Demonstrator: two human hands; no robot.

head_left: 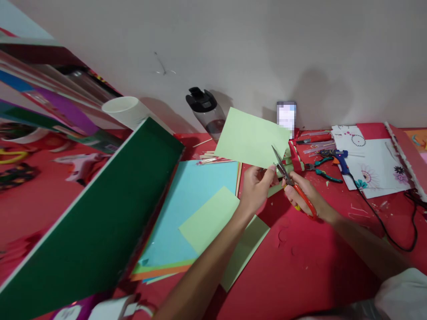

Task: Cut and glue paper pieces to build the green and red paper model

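Observation:
My left hand pinches the lower edge of a light green sheet of paper, which is held up off the table. In my right hand is a pair of scissors with red-orange handles. Their metal blades point up and left, across the sheet's lower right part; whether paper lies between the blades I cannot tell. Below my left forearm lie two more light green pieces, one of them partly on a light blue sheet atop a stack of coloured paper.
A dark green board leans at left beside a white roll or cup. Behind the paper stands a bottle with a black lid. To the right are pliers, a blue glue gun with its cord, and a decorated white sheet.

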